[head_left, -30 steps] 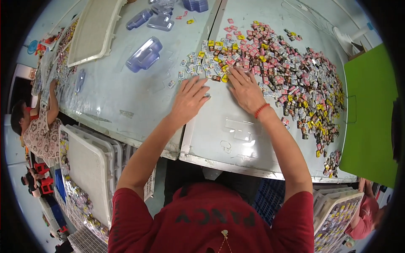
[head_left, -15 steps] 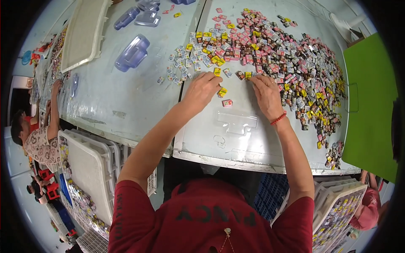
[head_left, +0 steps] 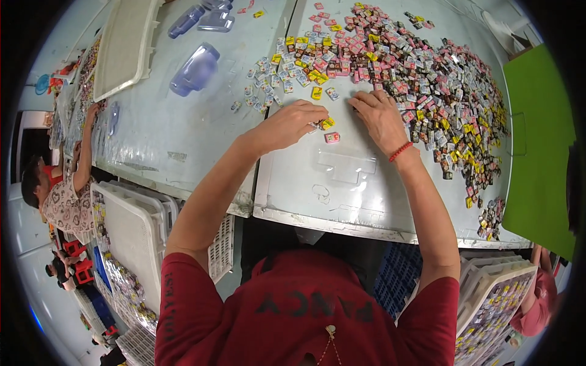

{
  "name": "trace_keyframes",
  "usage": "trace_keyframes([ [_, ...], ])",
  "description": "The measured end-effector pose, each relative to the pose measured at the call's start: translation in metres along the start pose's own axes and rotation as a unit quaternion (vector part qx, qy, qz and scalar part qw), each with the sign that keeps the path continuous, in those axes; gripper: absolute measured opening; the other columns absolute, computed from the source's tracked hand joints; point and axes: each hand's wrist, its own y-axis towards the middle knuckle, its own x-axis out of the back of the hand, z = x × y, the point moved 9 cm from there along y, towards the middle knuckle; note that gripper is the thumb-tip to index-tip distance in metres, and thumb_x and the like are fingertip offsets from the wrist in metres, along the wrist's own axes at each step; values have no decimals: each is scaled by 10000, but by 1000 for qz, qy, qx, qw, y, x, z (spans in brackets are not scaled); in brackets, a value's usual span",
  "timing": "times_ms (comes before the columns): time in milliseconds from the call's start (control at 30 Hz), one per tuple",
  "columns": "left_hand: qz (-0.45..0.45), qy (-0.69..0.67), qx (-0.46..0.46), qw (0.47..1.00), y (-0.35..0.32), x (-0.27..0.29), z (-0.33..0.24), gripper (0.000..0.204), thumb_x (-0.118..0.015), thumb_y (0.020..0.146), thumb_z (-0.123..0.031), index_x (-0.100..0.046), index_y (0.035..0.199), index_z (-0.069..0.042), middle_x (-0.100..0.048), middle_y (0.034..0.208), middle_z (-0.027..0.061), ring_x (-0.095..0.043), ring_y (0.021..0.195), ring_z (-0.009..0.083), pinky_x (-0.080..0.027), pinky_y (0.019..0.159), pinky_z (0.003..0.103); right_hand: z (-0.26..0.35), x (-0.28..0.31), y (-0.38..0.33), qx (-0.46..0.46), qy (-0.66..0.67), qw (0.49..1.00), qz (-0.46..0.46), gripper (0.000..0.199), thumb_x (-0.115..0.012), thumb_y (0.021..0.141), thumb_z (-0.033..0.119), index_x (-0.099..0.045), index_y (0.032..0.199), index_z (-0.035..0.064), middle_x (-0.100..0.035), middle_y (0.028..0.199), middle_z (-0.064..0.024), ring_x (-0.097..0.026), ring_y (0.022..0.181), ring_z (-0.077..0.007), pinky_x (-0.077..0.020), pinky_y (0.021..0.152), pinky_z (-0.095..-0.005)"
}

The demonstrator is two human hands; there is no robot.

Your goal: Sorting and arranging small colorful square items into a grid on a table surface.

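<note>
Both hands are sitting nearer the table's front edge than half a second ago. The left hand (head_left: pixel 292 125) is curling its fingertips around a small yellow packet (head_left: pixel 328 123). The right hand (head_left: pixel 381 119) is resting open, palm down, beside the heap of pink and yellow packets (head_left: pixel 421 67). A pink packet (head_left: pixel 332 137) is lying loose between the hands.

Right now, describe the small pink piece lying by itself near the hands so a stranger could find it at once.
Start at the pale grey metal table and its wide heap of small pink, yellow and dark wrapped pieces. Below the heap's near edge, between the left hand and the right hand, lies one small pink square piece. It alone sits on bare table, apart from the heap.
</note>
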Motion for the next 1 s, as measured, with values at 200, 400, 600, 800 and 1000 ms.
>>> trace_keyframes([
  [200,-13,-35,4,999,-5,1,5,424,-614,808,-87,-538,1220,-19,-547,1262,112,-465,1183,288,-364,1014,368,1,5,-7,-31,18,999,-12,238,-638,805,139,-653,1042,116,-606,1087,-25,-522,1042,-235,-397,894,-371],
  [400,-79,-9,-39,996,-14,15,-8,403,-692,757,-100,-568,1131,-14,-577,1161,117,-507,1094,304,-424,916,368,3,16,-13,-36,-2,998,-50,238,-662,781,143,-659,1018,120,-613,1046,-27,-523,1040,-232,-375,904,-397],
  [600,-230,28,74,970,-40,5,-11,312,-733,711,-95,-580,973,-20,-552,977,92,-550,953,276,-472,793,353,9,18,-21,-47,-4,998,-52,238,-682,757,137,-658,994,125,-623,1016,-25,-530,1031,-228,-360,916,-402],
  [800,-317,19,60,946,-44,24,3,258,-745,675,-51,-576,867,-21,-565,943,75,-557,884,274,-463,773,358,10,25,-32,-64,1,997,-31,223,-689,750,139,-657,969,117,-630,993,-29,-538,1010,-228,-353,916,-405],
  [1000,-247,1,45,968,-35,30,20,228,-716,706,-56,-579,888,-41,-592,947,78,-559,903,285,-446,808,375,27,25,-36,-117,46,991,36,207,-692,755,168,-656,946,98,-640,899,-45,-554,922,-234,-366,882,-390],
])
